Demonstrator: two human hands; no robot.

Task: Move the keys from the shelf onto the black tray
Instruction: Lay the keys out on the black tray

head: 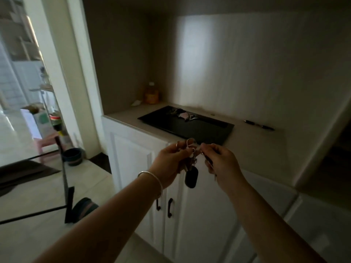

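Head view: white cabinet (pixel 136 168) carrying a recessed shelf (pixel 252 147), on which the black tray (pixel 201 130) lies flat with a few small items at its far edge. Both hands hold the keys (pixel 190 164) in the air just before the tray's near edge: left hand (pixel 169 164) pinched on the rings, right hand (pixel 222 164) closed on the other side. Judged light, rigid, loosely jointed and prone to swing; best gripped at the ring.
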